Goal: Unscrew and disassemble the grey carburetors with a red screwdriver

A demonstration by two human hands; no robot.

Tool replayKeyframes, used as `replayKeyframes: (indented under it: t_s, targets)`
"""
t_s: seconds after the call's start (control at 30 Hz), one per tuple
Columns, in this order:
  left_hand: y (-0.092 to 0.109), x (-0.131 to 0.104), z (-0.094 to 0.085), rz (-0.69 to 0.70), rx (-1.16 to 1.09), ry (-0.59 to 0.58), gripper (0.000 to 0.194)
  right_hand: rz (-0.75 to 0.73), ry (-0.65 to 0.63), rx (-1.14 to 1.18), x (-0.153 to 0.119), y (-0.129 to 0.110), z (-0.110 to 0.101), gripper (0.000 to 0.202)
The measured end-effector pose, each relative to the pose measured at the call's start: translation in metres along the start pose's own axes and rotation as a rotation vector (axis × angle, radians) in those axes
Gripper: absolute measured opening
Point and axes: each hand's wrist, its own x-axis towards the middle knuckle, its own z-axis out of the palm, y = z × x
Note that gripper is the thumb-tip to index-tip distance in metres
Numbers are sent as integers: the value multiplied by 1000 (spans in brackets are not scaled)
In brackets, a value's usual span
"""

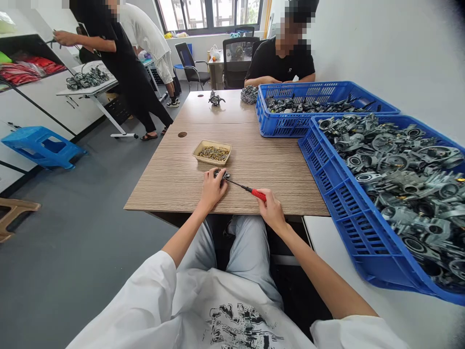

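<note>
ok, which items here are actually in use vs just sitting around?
In use:
left hand on small metal part
right hand holding red-handled screwdriver
tray of screws, closest by

Lying about:
near blue crate of metal castings
far blue crate
lone part across the table
blue stool

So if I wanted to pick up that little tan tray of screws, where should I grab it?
Probably by the two short ends of the tan tray, coming down from above. Its rim flares outward, giving fingers a lip, and it lies flat and open-topped, so keeping it level keeps the screws in. The table around it looks bare.
</note>
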Motion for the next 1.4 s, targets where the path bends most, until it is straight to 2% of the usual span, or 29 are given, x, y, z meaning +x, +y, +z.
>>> replayKeyframes:
  t_s: [0.83,1.4]
  targets:
    - [-1,0,2,-13,17,25,49,97,-22,55,2,2,-1,25]
    - [0,0,1,-5,26,33,49,205,-74,147,10,-4,-8,34]
